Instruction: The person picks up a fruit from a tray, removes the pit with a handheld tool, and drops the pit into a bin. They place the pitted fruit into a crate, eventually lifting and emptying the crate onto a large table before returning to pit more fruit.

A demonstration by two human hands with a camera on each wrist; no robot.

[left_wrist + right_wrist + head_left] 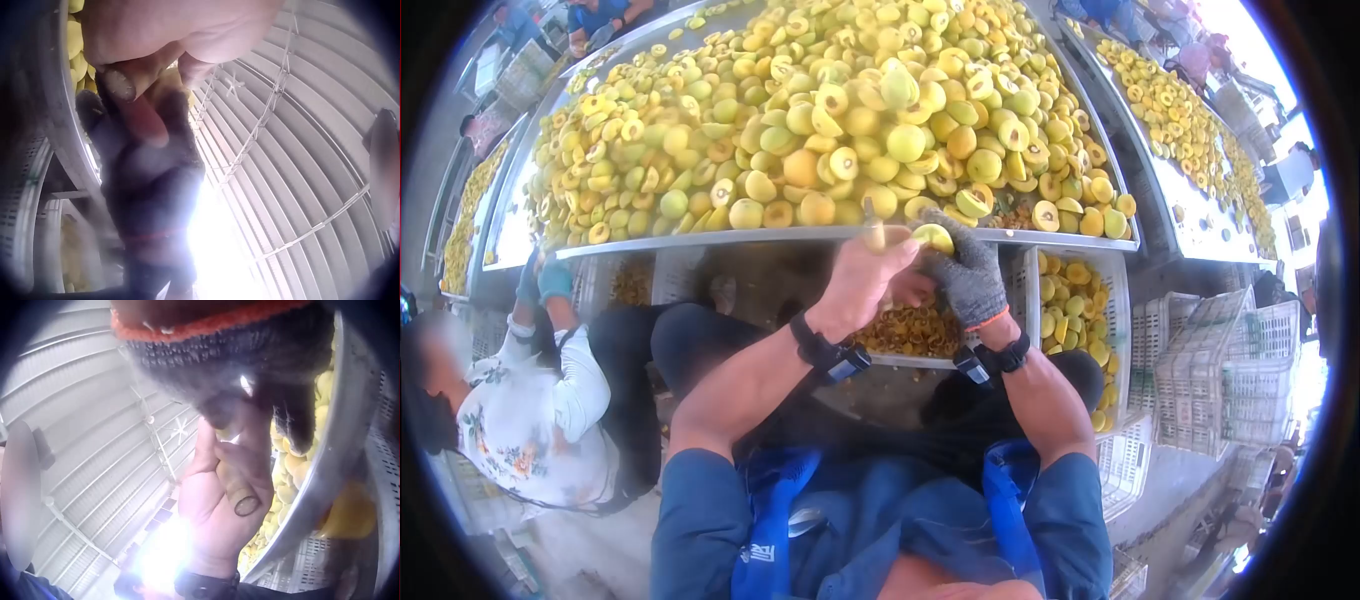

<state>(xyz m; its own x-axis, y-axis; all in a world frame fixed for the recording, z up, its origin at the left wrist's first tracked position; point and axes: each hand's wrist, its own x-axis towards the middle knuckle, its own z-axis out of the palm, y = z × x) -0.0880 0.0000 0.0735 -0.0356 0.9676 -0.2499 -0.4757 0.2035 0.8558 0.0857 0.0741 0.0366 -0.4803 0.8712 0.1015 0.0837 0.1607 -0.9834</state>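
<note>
My bare left hand [862, 280] grips a short tool with a round wooden handle [237, 490]; its working end is hidden between the hands. On my right hand [966, 268] is a grey knit glove with an orange cuff, and it holds a yellow peach half [934, 238]. Both hands meet just over the near edge of the metal table [800, 235]. A large heap of yellow peaches [820, 120], many of them halved with pits or hollows showing, lies directly beyond them.
Below my hands stands a crate of brown pits and scraps [912, 332]. A white crate of peach halves [1080, 310] is by my right knee. Stacked white crates [1225, 370] rise further right. Another person [535, 400] sits close on my left, working at the same table.
</note>
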